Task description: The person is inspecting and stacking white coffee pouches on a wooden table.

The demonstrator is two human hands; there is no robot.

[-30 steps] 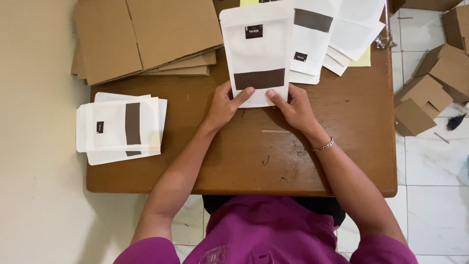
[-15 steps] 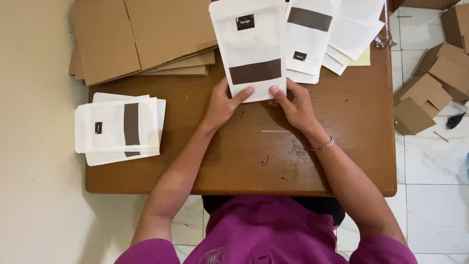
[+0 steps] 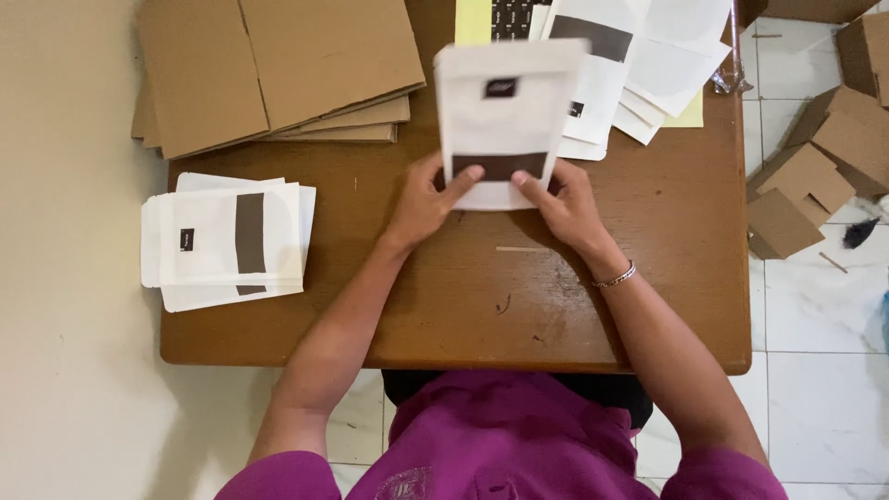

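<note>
I hold a white paper pouch [image 3: 505, 111] with a dark band and a small dark label, tilted up off the brown table [image 3: 648, 278]. My left hand [image 3: 431, 199] grips its lower left corner, thumb on the dark band. My right hand [image 3: 560, 199], with a bracelet on the wrist, grips its lower right corner. Behind the pouch lies a loose pile of similar white pouches [image 3: 639, 65]. A neat stack of the same pouches [image 3: 227, 241] lies at the table's left edge.
Flattened cardboard sheets [image 3: 278, 69] are stacked at the table's back left. A yellow sheet [image 3: 474, 20] and a dark keyboard-like item [image 3: 511, 14] lie at the back. Folded cardboard boxes [image 3: 820, 157] sit on the tiled floor to the right.
Both hands have raised the pouch from lying flat on the table to tilted upright toward me, and it now looks blurred from the motion.
</note>
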